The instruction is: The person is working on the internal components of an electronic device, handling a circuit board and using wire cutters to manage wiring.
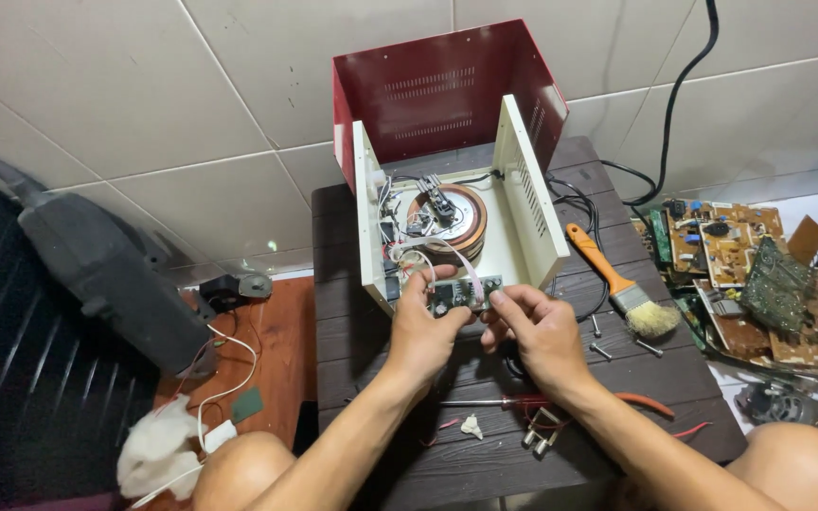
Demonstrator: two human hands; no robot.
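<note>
Your hands share one small circuit board.
Left hand and right hand each hold it in a pinching grip, before the cream chassis.

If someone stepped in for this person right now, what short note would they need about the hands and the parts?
Left hand and right hand both pinch the small circuit board at the open front of the cream chassis.
Its ribbon cable runs back toward the copper coil.
Red cover already off, behind the chassis.
Loose screws, brush and screwdriver lie on the dark table.
Board not yet set down.
</note>
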